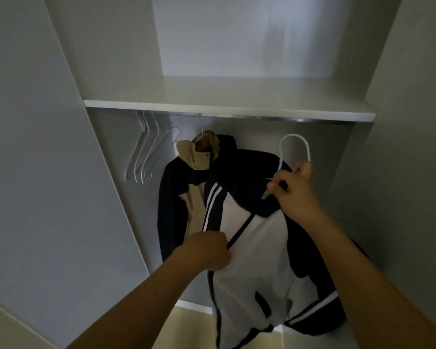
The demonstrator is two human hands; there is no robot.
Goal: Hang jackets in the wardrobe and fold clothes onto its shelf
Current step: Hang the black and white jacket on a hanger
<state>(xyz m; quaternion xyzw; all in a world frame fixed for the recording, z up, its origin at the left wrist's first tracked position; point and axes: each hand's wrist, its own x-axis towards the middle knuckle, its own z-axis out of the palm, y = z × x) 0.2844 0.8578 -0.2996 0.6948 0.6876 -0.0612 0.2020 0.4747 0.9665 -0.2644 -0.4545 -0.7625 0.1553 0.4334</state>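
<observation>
- Left hand (pixel 209 250), near centre: fingers curled tight, gripping the front of the white and navy jacket (pixel 252 260) by its dark zipper line.
- Right hand (pixel 293 191), higher and to the right: closed around the neck of a white hanger (pixel 295 149) and the jacket's navy collar; hook sticks up above the fist, below the rail (pixel 275 118), not on it.
- Jacket hangs between both hands in front of the wardrobe opening; striped sleeve droops lower right.
- Behind it, left: tan and navy jacket (pixel 186 182) hung on the rail.
- Far left on the rail: bare white hangers (pixel 146 152) bunched together.
- Above: white shelf (pixel 227 107).
</observation>
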